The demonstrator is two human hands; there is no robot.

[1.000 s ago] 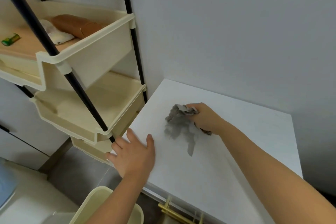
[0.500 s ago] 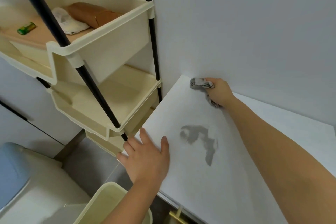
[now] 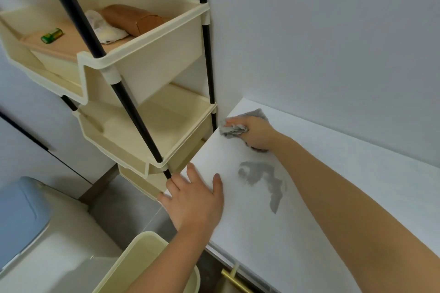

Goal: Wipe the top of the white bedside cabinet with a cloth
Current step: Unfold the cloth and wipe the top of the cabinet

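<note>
right hand (image 3: 256, 132) has moved off the grey smear (image 3: 262, 181) in the last second: it was on top of the mark a second ago, went to the back edge by the wall half a second ago, and now sits at the far-left back corner of the cabinet top (image 3: 250, 233). it is fisted around the grey cloth (image 3: 234, 127), cloth bunched and pressed to the surface, a flap trailing behind toward the wall.

left hand (image 3: 195, 200) hasn't shifted: fingers spread, palm flat on the front-left corner, holding nothing, looks like bracing.

what it means: back-left strip is being covered, but the smear is the same shape as half a second ago, so that pass didn't lift it. could be damp streak or dirt, can't tell. my read: early-to-mid job, the centre needs another pass and the right side shows no sign of wiping.

hard to see:
- right part of the cabinet top is cut off by the frame and by the right forearm
- cloth underside and contact patch hidden under the fist
- cabinet front mostly out of view, only a brass handle (image 3: 234, 280) shows at the bottom
- cream shelf rack (image 3: 147, 126) stands just beside the left edge; whether it touches the cabinet is unclear
</note>
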